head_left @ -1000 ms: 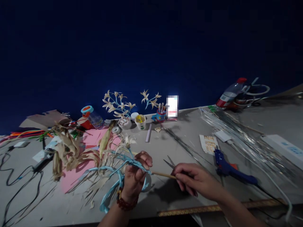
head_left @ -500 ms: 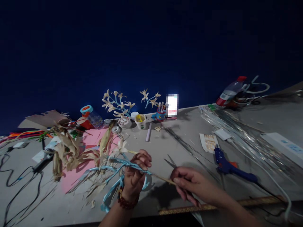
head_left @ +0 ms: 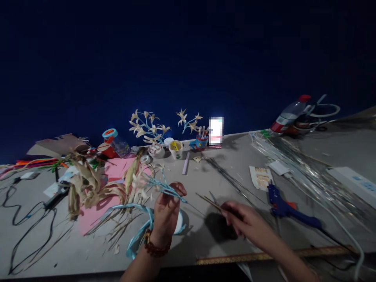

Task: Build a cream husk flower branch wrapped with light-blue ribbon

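Observation:
My left hand is closed around a flower stem wrapped in light blue tape, with pale husk-like flowers at its far end. A thin bare wire sticks out of the stem toward the right. Blue ribbon loops below and left of this wrist, and a white and blue roll shows behind it. My right hand grips scissors together with a thin brown stick, both pointing left. The scissors' handles are hidden in the hand.
Dried husks lie on pink paper at left, beside black cables. Cups and finished flower sprays stand at the back. To the right are a blue glue gun, wires, a bottle and a power strip.
The brown stick has come away from the stem's end and now points up-left from my right hand. The blue stem in my left hand has shifted slightly upward, leaving its bare wire exposed.

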Tool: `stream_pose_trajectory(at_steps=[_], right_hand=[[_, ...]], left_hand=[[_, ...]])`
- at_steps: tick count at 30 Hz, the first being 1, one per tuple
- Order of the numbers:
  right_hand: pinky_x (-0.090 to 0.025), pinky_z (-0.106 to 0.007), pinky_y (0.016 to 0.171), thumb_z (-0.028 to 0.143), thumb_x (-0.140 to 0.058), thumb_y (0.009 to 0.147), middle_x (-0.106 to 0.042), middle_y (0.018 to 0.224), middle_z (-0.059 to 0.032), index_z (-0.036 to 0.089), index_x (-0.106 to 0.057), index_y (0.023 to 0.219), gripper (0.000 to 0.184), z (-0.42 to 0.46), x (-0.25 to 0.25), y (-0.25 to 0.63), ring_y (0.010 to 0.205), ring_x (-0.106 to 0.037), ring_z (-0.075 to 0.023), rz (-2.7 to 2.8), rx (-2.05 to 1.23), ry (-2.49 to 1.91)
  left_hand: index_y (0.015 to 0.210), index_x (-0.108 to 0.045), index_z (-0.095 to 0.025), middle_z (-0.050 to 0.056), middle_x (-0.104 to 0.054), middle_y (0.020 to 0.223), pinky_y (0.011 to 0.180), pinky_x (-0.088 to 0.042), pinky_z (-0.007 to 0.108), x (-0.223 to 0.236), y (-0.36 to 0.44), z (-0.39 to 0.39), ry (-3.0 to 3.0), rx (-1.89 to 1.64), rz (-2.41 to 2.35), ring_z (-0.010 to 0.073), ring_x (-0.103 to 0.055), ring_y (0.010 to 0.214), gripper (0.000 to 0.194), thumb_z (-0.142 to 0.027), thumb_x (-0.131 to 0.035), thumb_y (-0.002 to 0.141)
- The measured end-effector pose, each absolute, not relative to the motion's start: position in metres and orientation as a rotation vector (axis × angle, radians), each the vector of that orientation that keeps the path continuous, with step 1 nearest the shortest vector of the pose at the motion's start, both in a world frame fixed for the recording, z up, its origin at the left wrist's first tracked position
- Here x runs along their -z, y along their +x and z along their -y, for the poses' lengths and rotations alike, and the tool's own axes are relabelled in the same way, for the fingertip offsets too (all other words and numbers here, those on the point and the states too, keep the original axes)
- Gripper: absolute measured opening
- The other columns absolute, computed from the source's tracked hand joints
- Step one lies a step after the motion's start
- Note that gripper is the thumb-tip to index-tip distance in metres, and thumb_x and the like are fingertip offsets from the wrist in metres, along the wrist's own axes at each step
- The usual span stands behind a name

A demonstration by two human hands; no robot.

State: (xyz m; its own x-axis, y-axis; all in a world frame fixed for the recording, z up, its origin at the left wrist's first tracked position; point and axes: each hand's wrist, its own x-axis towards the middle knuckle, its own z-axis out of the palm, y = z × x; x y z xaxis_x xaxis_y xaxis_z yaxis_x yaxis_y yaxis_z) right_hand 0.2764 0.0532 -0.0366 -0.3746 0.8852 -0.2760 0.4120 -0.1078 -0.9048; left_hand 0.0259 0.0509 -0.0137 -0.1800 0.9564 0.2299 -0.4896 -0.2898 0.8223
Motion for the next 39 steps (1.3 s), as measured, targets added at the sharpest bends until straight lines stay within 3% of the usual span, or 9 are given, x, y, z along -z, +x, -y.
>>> stream_pose_trajectory(at_steps=[2,7,10,17,25,28,34,39], right_hand=[[-0.044,-0.024,0.042,0.061,-0.048,0.093,-0.063,0.069,-0.0001,0.021,-0.063,0.099,0.043,-0.057,0.035,0.288,0.049,-0.056,-0.0146,1.849,-1.263,-1.462],[-0.056,-0.035,0.064,0.048,-0.046,0.096,-0.076,0.083,-0.0067,0.023,-0.066,0.098,0.032,-0.065,0.028,0.313,0.072,-0.072,-0.0257,2.042,-0.617,-1.584],[-0.057,-0.036,0.067,0.043,-0.045,0.098,-0.079,0.091,-0.0071,0.025,-0.066,0.097,0.028,-0.066,0.028,0.311,0.077,-0.075,-0.0265,2.123,-0.433,-1.584],[-0.056,-0.035,0.070,0.025,-0.046,0.095,-0.079,0.096,-0.0079,0.020,-0.069,0.103,0.024,-0.071,0.036,0.268,0.085,-0.075,-0.0263,2.376,-0.326,-1.534],[-0.052,-0.035,0.079,0.025,-0.053,0.095,-0.078,0.093,-0.0097,0.020,-0.073,0.096,0.021,-0.102,0.048,0.239,0.088,-0.071,-0.0260,2.365,-0.304,-1.472],[-0.052,-0.039,0.083,0.029,-0.054,0.096,-0.076,0.098,-0.0101,0.020,-0.070,0.099,0.019,-0.100,0.022,0.231,0.092,-0.068,-0.0271,2.220,-0.333,-1.303],[-0.049,-0.032,0.079,0.022,-0.057,0.097,-0.072,0.086,-0.0028,0.022,-0.066,0.091,0.011,-0.071,-0.054,0.197,0.084,-0.065,-0.0191,2.153,-0.614,-0.867],[-0.046,-0.031,0.074,0.020,-0.058,0.097,-0.071,0.083,-0.0027,0.020,-0.067,0.088,0.012,-0.067,-0.067,0.181,0.080,-0.063,-0.0183,2.248,-0.639,-0.873]], left_hand=[[0.084,-0.071,-0.020,0.004,-0.061,0.087,0.088,-0.046,0.034,0.014,0.025,-0.051,0.849,-1.692,-0.734,0.0188,-0.057,0.089,0.018,-0.036,-0.077,0.080],[0.083,-0.074,-0.019,0.004,-0.064,0.087,0.085,-0.046,0.030,0.008,0.021,-0.053,0.726,-1.693,-0.775,0.0173,-0.057,0.088,0.015,-0.030,-0.080,0.077],[0.081,-0.074,-0.018,0.004,-0.065,0.085,0.084,-0.045,0.028,0.003,0.021,-0.054,0.683,-1.699,-0.795,0.0161,-0.058,0.085,0.014,-0.028,-0.081,0.075],[0.079,-0.073,-0.016,0.003,-0.069,0.084,0.085,-0.046,0.026,0.003,0.022,-0.053,0.562,-1.658,-0.813,0.0139,-0.061,0.083,0.018,-0.026,-0.085,0.070],[0.078,-0.070,-0.016,0.002,-0.066,0.082,0.083,-0.045,0.024,0.005,0.015,-0.049,0.574,-1.673,-0.855,0.0129,-0.058,0.081,0.017,-0.024,-0.084,0.072],[0.081,-0.071,-0.016,0.002,-0.066,0.083,0.085,-0.045,0.025,0.005,0.013,-0.046,0.614,-1.668,-0.892,0.0140,-0.058,0.083,0.015,-0.025,-0.082,0.075],[0.083,-0.069,-0.018,0.001,-0.066,0.086,0.087,-0.044,0.026,0.005,0.013,-0.039,0.707,-1.646,-0.903,0.0143,-0.058,0.087,0.012,-0.023,-0.079,0.079],[0.086,-0.070,-0.019,0.001,-0.068,0.089,0.086,-0.045,0.024,0.005,0.011,-0.032,0.751,-1.621,-0.896,0.0133,-0.060,0.087,0.012,-0.023,-0.079,0.081]])
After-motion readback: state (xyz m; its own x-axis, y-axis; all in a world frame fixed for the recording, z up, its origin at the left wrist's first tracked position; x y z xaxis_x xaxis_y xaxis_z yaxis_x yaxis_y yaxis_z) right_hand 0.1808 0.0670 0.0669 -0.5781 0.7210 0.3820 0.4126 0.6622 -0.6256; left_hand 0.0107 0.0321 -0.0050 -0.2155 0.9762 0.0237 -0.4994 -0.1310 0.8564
